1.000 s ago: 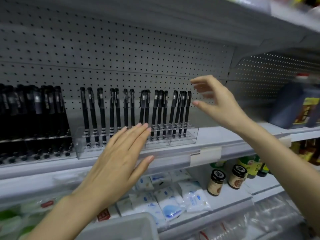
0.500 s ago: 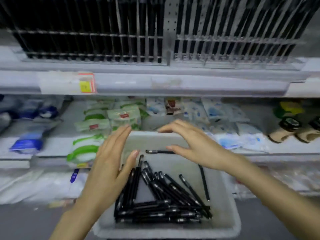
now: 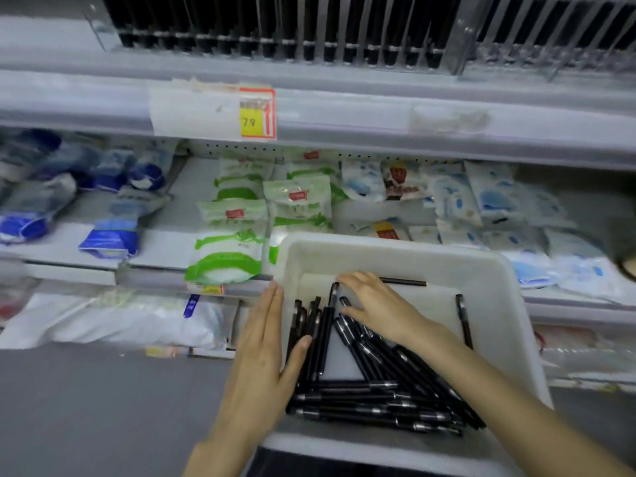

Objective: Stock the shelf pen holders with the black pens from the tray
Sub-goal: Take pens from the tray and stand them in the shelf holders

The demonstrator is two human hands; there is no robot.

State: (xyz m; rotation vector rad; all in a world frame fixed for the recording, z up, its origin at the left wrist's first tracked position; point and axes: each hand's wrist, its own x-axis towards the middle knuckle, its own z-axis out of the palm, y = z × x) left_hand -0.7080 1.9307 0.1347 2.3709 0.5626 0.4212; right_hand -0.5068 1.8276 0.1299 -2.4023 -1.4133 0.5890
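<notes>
A white plastic tray (image 3: 495, 280) sits low in front of me with several black pens (image 3: 364, 397) heaped in a rough triangle inside it. My left hand (image 3: 261, 356) lies flat with straight fingers over the tray's left rim, thumb touching the pens. My right hand (image 3: 375, 304) reaches down into the tray, fingers spread and relaxed over the pen tips, holding nothing that I can see. Clear pen holders (image 3: 282, 39) filled with black pens line the top shelf.
A price label (image 3: 256, 113) is stuck to the upper shelf edge. Green and white packets (image 3: 234, 249) and blue packets (image 3: 110, 235) lie on the shelf behind the tray. Grey floor lies at the lower left.
My view dropped from the pen holders to the tray. Both hands came down from the shelf; the right hand has now lowered onto the pens and the left reached the tray's left rim.
</notes>
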